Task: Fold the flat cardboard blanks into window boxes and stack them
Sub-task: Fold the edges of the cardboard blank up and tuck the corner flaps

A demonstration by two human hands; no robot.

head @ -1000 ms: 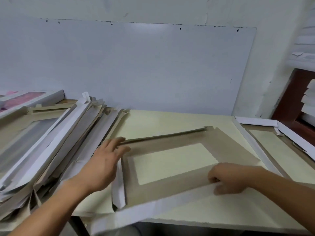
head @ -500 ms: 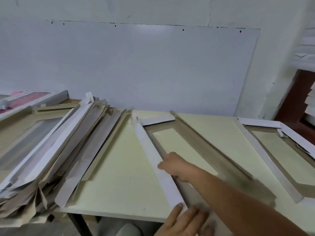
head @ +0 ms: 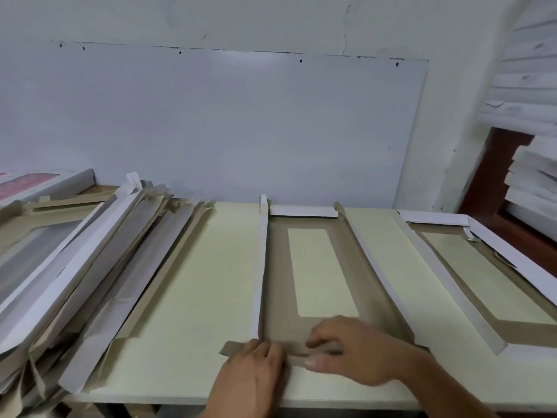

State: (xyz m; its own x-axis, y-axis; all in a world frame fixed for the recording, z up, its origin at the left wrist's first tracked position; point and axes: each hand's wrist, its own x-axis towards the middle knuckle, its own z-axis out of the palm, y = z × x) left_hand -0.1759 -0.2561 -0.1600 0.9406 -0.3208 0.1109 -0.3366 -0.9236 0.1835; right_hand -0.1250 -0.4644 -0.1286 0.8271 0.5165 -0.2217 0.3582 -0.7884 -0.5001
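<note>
Lying lengthwise in the middle of the pale yellow surface (head: 187, 297): a half-folded grey-brown cardboard window box blank (head: 277, 282) with a rectangular cut-out window, white long side flaps raised along left and right, white end flap standing at the far end. Near end flap still down, grey-brown, with a tab sticking out to the left past the corner.

Left hand (head: 250, 378) at the near left corner of the blank, fingers curled over the near end flap, gripping its edge. Right hand (head: 346, 351) just beside it, laid on the same flap and the blank's near border, fingers bent, thumb stretched flat along the flap toward the left hand; pressing down, seemingly pinching the fold.

To the right, near but apart: a folded white-walled window box (head: 488, 267), all sides up, running off the frame edge.

On the left: a slanted heap of flat white and grey-brown cardboard blanks (head: 75, 267), overhanging the surface's near edge. Behind, a large white panel (head: 226, 125) fixed to the wall. Far right, blurred stacked white boxes (head: 533, 176).
</note>
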